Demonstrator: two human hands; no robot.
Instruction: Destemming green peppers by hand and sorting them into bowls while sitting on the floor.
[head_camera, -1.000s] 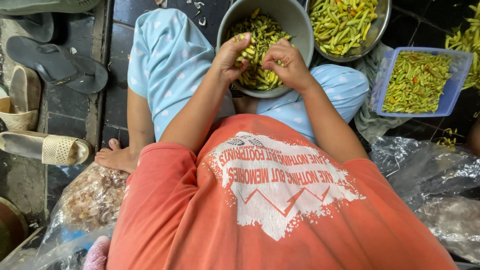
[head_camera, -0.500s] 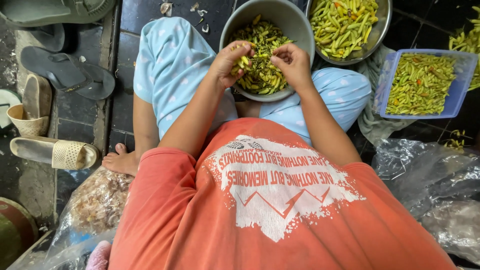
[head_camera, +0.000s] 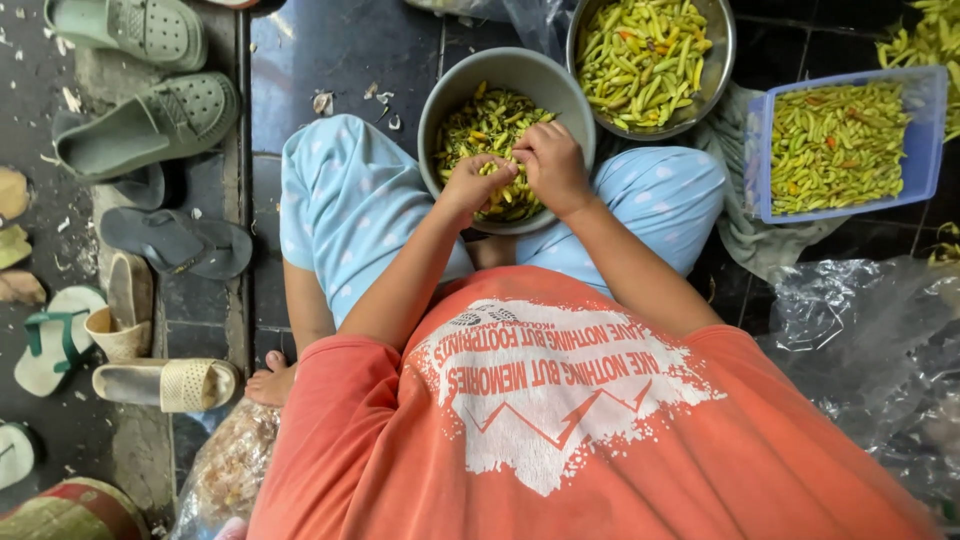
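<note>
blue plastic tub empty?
No, the blue tub is filled with green chillies, sitting right of the metal bowl.

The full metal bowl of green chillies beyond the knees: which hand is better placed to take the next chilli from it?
Probably the right hand. The full metal bowl stands up and to the right, nearer that hand. The left hand is on the far side, over the grey bowl.

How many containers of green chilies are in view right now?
3: a grey bowl in the lap under the left hand and right hand, a steel bowl behind it, a blue tub at right. More chilies show at the frame's edge.
</note>
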